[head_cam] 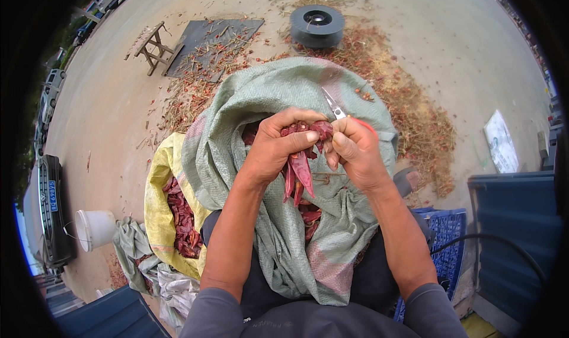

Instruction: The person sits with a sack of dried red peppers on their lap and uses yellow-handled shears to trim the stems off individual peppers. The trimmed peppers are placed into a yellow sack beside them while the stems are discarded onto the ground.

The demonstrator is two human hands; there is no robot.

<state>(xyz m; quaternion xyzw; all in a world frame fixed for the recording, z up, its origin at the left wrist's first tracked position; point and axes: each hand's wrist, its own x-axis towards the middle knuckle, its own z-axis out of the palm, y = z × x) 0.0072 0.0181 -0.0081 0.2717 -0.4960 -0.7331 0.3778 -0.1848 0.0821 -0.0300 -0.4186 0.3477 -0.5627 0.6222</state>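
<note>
My left hand grips a bunch of dried red chilies, their tips hanging down over a green woven sack. At the stem end of the bunch, my right hand pinches with thumb and fingers. It also holds small scissors, whose blades point up and away; an orange-red handle shows behind the fingers. The sack lies open across my lap, with more dried chilies inside. To the left, a yellow woven sack stands open with dried red chilies in it.
Stem and chili scraps litter the concrete ahead. Beyond the sack are a dark round spool, a dark mat and a wooden stool. A white bucket and parked car are left; a blue plastic crate is right.
</note>
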